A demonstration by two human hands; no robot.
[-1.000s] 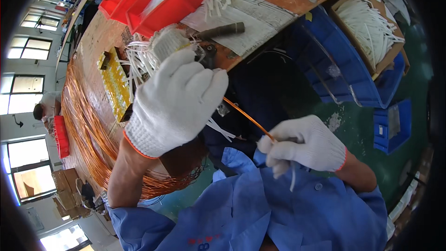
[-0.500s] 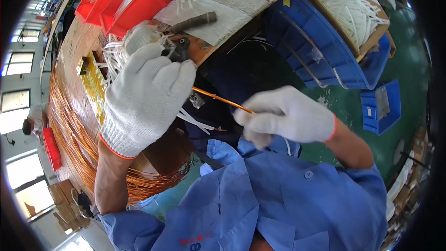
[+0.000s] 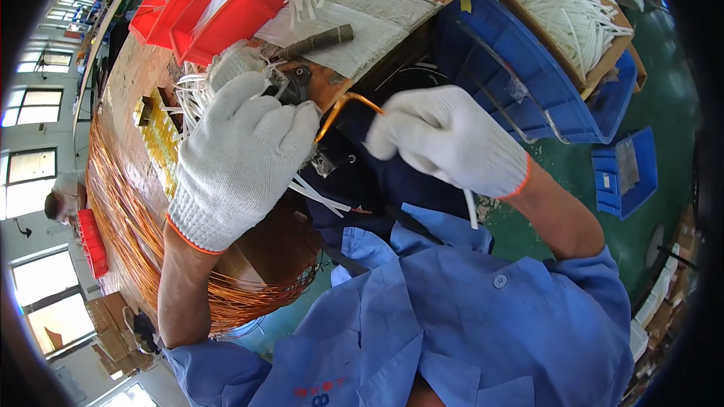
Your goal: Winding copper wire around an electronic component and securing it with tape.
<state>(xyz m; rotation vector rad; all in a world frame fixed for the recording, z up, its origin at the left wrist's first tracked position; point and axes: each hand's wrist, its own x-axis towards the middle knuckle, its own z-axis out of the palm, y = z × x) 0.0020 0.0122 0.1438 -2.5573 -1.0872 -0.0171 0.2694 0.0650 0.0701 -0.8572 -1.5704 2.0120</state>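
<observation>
Pinching wire (image 3: pixel 348 96), right hand (image 3: pixel 452 136) hangs beyond table edge (image 3: pixel 336 89)

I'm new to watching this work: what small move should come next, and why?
Probably hold the left hand still and ease the right hand gently around, because the copper-coloured wire bends sharply between them, with one stretch reaching each hand, so a hasty pull might shift the bend.

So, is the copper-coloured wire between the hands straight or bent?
Bent: the copper-coloured wire slants up from beside the left hand, then turns sharply toward the right hand.
</observation>
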